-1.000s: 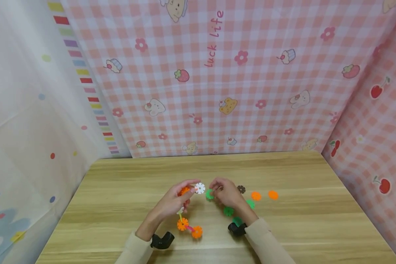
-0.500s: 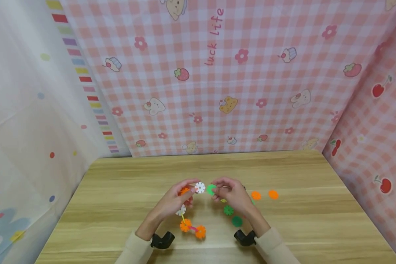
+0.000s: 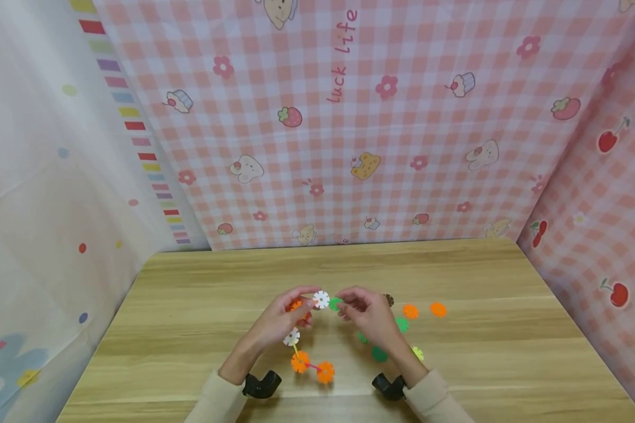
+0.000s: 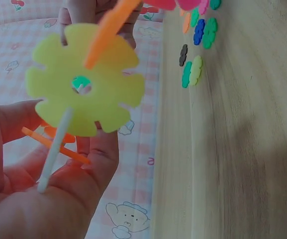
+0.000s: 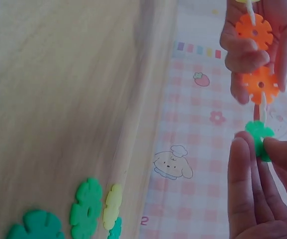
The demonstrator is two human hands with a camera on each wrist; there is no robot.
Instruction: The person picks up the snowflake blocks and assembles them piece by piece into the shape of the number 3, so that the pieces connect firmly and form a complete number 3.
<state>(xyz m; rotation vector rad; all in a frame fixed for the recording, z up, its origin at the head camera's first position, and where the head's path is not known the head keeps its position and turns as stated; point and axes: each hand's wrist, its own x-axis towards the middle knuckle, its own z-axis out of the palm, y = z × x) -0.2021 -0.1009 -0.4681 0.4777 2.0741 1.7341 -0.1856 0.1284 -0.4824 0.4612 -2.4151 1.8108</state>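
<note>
My left hand grips a chain of notched plastic snowflake discs above the table. From its fingertips a white disc sticks out to the right, and an orange disc sits within the grip. Below the hand the chain hangs down through another white disc to two orange ones, the last orange disc lowest. A yellow disc of the chain fills much of the left wrist view. Between thumb and fingers my right hand pinches a green disc, right at the white disc's edge.
Loose discs lie on the wooden table to the right: an orange disc, a yellow disc, a dark green disc and several others. Black camera mounts sit at both wrists. A checked cloth hangs behind the table.
My right hand first lifts the green disc slightly, then brings it left against the white disc. The hanging end of the chain swings a little right. My left hand stays nearly in place.
</note>
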